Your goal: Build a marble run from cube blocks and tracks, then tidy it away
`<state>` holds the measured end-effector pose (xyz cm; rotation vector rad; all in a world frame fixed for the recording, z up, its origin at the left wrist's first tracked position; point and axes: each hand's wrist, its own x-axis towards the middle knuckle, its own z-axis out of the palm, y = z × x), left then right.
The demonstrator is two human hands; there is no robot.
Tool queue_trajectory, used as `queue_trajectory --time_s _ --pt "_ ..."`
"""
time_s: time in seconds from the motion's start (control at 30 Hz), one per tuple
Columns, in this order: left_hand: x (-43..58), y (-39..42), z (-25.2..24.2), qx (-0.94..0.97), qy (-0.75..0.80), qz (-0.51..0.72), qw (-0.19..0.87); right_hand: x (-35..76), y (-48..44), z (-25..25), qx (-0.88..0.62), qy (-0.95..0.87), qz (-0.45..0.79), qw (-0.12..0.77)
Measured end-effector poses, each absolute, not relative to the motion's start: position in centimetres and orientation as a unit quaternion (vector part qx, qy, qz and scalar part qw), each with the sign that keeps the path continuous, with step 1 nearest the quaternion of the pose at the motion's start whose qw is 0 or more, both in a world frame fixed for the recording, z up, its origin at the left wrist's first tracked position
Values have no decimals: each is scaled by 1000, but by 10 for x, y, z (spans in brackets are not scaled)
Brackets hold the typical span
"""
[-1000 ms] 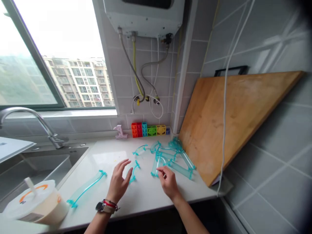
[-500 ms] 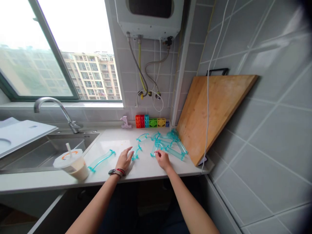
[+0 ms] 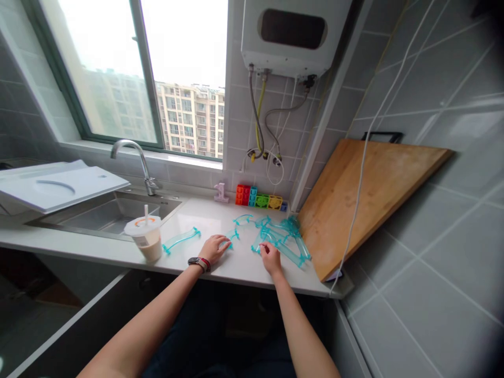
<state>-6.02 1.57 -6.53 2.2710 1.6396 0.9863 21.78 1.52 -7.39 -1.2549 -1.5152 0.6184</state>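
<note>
A person leans over a white desk [image 3: 236, 266] beside a kitchen window [image 3: 189, 47], both bare hands among see-through teal plastic pieces. The left hand [image 3: 213, 249], a watch [image 3: 193, 261] and a red band [image 3: 205, 262] at its wrist, lies palm down with its fingers reaching over a short curved piece [image 3: 235, 234]; from where I stand, I cannot tell whether that grip is closed on it. The right hand [image 3: 270, 257] is curled, its grip drawn together at the fingertips, just beside an upturned teal piece [image 3: 255, 247]; whether anything thin is caught there is too small to make out.

Beyond the right hand, a loose pile of teal pieces [image 3: 292, 255] overlaps, spreading to the foot of a large wooden board [image 3: 366, 194] that leans against the tiled wall. One arched piece [image 3: 243, 217] lies farther back; one long piece [image 3: 181, 240] lies apart to the left, near a lidded drink cup [image 3: 149, 245] with a straw. Along the back wall stand a pale pink figure [image 3: 221, 193] and a row of bright blocks [image 3: 260, 198], red through blue. A steel tap [image 3: 146, 163] rises over the sink [image 3: 174, 202] at left.
</note>
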Motion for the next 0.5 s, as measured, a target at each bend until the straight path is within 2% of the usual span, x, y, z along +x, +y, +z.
queue_trajectory --time_s 0.5 --pt "-65 23 -78 725 587 343 110 220 11 -68 -532 -638 258 493"
